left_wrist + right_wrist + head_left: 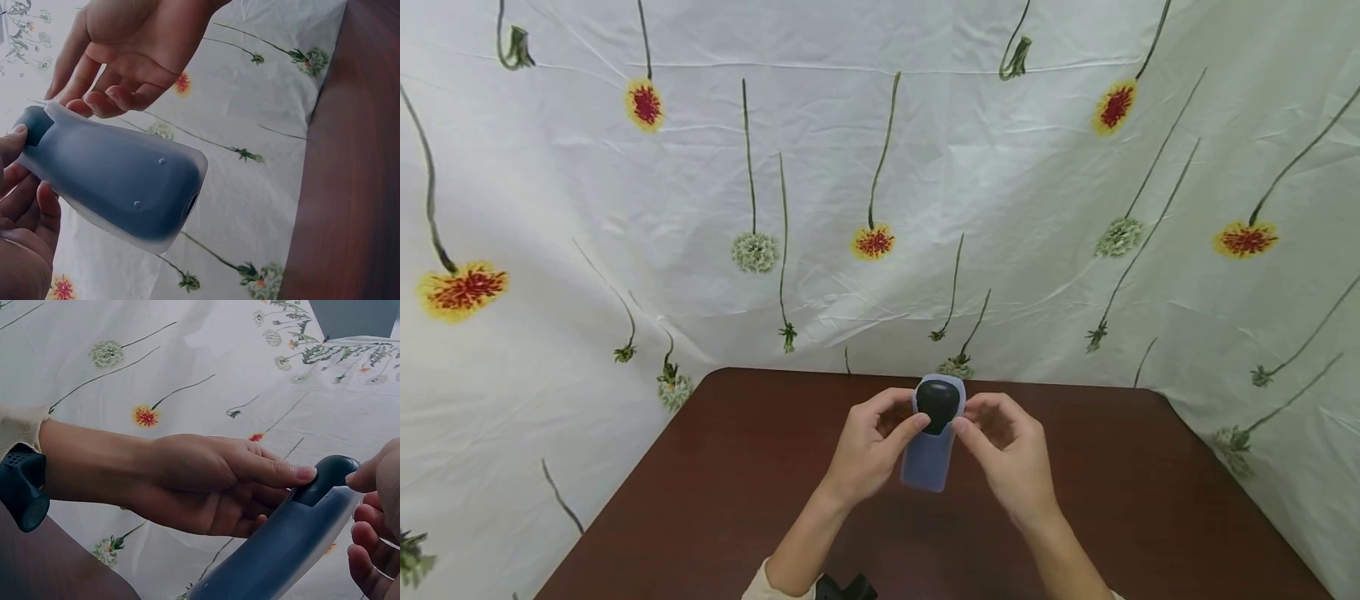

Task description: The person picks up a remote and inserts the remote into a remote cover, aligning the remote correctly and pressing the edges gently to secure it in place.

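Above the table, a dark handheld device (937,402) with a rounded black head sits in a translucent bluish sleeve (927,463). Its exact kind cannot be told. My left hand (867,450) grips the left side, its thumb on the black head and its fingers behind. On the opposite side, my right hand (1017,461) pinches the upper edge of the sleeve between thumb and forefinger. The left wrist view shows the back of the sleeve (125,175), with two small bumps and an opening at its lower end. In the right wrist view the thumbs nearly meet beside the black head (334,472).
Below the hands lies a dark reddish-brown table (760,467) with rounded far corners. A white cloth (820,167) printed with flowers hangs behind it and at both sides. A black wrist mount (25,487) is worn by the left sleeve.
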Action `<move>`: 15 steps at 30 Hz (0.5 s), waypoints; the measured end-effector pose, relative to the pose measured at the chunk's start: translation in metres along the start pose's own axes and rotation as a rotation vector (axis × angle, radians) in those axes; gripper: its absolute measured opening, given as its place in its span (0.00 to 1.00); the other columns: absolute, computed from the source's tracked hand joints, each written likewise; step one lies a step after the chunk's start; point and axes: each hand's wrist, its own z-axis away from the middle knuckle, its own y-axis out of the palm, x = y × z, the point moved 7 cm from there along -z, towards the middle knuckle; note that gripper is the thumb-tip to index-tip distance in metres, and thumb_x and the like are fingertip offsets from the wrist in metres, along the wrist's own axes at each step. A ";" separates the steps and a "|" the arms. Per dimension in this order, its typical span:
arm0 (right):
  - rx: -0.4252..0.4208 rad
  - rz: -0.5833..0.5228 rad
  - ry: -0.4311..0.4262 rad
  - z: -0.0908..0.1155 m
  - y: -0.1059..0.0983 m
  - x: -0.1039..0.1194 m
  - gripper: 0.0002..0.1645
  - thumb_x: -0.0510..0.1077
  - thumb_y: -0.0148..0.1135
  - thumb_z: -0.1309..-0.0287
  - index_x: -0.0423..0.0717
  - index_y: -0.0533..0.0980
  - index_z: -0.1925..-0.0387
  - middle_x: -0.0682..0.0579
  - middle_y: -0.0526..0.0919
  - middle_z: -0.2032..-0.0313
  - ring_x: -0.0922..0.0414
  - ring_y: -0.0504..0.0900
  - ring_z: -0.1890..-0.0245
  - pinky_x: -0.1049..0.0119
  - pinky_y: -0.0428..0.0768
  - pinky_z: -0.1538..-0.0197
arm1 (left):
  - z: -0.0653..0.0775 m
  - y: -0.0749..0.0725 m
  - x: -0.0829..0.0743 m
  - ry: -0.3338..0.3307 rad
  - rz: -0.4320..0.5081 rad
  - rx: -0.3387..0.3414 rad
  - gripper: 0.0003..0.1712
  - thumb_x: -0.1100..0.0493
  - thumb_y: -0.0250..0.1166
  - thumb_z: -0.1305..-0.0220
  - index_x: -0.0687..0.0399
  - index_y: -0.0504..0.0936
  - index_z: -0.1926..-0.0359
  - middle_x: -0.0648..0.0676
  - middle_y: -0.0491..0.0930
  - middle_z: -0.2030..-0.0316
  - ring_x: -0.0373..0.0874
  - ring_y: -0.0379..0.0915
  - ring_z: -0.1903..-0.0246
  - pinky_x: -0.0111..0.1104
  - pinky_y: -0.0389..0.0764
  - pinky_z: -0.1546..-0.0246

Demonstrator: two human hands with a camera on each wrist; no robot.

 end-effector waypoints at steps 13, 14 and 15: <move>-0.035 0.261 -0.083 -0.002 -0.009 0.013 0.07 0.33 0.77 0.45 0.44 0.86 0.65 0.58 0.84 0.72 0.58 0.82 0.72 0.66 0.81 0.69 | 0.001 0.002 -0.001 0.053 -0.062 -0.004 0.12 0.69 0.68 0.31 0.60 0.85 0.48 0.53 0.85 0.63 0.45 0.80 0.68 0.36 0.82 0.72; -0.019 0.280 -0.078 -0.002 -0.008 0.012 0.07 0.33 0.78 0.45 0.44 0.86 0.65 0.59 0.84 0.72 0.58 0.82 0.72 0.65 0.81 0.69 | 0.001 0.002 -0.002 0.058 -0.063 -0.004 0.12 0.69 0.68 0.31 0.60 0.85 0.48 0.53 0.85 0.63 0.45 0.80 0.68 0.36 0.83 0.71; -0.003 0.293 -0.072 -0.002 -0.007 0.011 0.08 0.34 0.78 0.46 0.44 0.87 0.65 0.60 0.84 0.72 0.58 0.83 0.72 0.64 0.82 0.69 | 0.001 0.002 -0.002 0.063 -0.063 -0.004 0.12 0.70 0.68 0.31 0.60 0.85 0.48 0.53 0.85 0.63 0.45 0.80 0.67 0.36 0.83 0.71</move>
